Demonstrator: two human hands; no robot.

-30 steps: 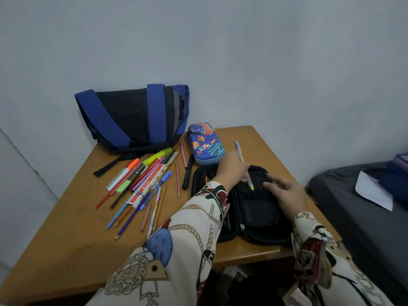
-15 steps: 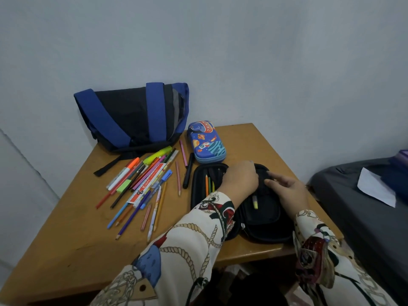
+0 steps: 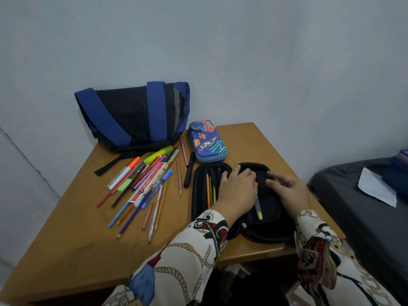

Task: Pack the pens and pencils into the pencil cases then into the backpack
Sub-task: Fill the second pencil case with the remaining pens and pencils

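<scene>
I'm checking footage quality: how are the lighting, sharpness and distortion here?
Head view: dim, even, bluish light with only soft shadows and no glare; wide-angle bending tilts the wooden table edges; the open black pencil case interior is too dark for detail; left hand and right hand look slightly soft.

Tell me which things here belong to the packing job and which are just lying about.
Job: open black pencil case, yellow-tipped pen in it, loose pens and pencils, blue space-print case, backpack.
Lying about: white paper on the grey bed.

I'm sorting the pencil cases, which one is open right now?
The black pencil case under both hands lies unzipped; the blue space-print case behind it is closed.
</scene>
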